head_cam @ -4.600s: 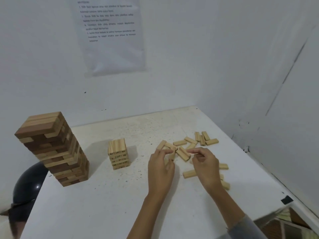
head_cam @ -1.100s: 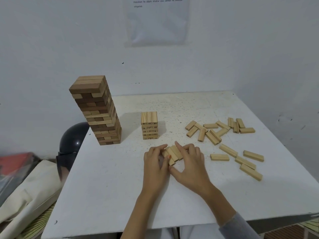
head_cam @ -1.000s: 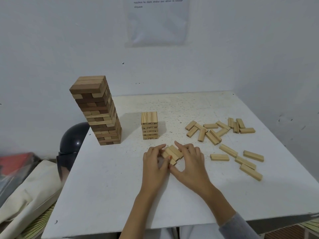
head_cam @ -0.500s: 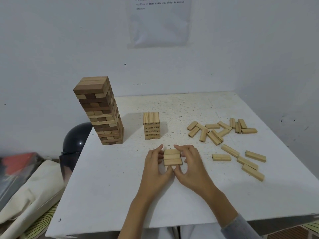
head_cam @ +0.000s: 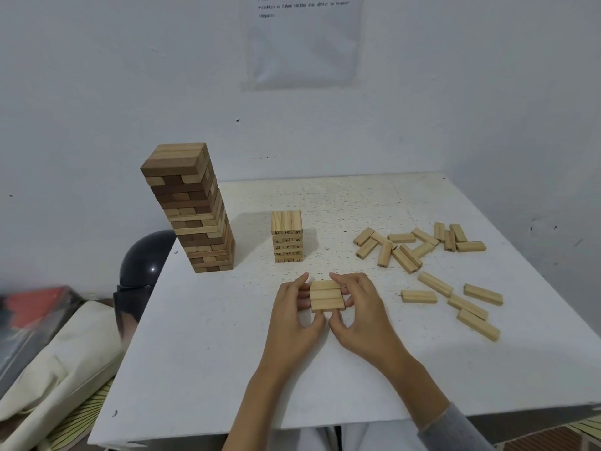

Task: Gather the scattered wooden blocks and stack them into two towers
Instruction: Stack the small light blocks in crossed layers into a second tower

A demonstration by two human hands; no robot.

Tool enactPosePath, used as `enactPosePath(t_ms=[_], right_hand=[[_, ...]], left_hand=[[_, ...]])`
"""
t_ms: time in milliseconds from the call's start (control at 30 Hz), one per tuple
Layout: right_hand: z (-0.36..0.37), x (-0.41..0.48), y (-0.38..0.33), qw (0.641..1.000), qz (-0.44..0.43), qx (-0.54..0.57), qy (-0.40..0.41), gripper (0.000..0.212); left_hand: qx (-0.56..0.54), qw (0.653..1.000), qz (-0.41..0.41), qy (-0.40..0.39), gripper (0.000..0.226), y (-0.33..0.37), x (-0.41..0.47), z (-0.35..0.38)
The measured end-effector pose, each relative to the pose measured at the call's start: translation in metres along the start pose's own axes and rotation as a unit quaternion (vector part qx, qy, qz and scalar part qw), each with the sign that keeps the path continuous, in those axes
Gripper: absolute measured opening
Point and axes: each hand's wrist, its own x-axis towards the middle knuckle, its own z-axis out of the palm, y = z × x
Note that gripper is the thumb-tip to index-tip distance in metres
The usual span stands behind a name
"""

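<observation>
A tall tower of mixed dark and pale wood stands upright at the bench's left rear, with a short tower of pale numbered blocks to its right. A row of three blocks lies flat, side by side, pinched between the left hand and right hand. To the right, loose blocks lie scattered at mixed angles.

White speckled table is sitting tight in a corner, with the back wall and right wall both showing plain white paint and small scuffs. A printed sheet is hanging on the back wall. Left of the table, a glossy black dome is catching a glint, cream cloth is lying below it, and a blurred red item is sitting at the far left. A striped mat is showing under the cloth. Light is falling soft and even.
</observation>
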Motion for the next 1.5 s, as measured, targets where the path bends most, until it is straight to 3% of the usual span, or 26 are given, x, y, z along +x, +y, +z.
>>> enactPosePath(t_ms=[1067,1300,1500], right_hand=[[0.002,0.001,0.001,1.0,0.006,-0.016,-0.008,0.057],[-0.003,0.006,0.001,0.999,0.02,-0.004,-0.027,0.058],[-0.02,0.018,0.005,0.994,0.034,0.022,-0.097,0.059]], left_hand=[[-0.015,1.0,-0.013,-0.007,0.056,0.006,-0.002,-0.001],[-0.017,0.999,-0.026,-0.014,0.056,0.005,-0.002,-0.002],[-0.028,0.999,-0.04,-0.003,0.058,0.001,-0.003,-0.004]])
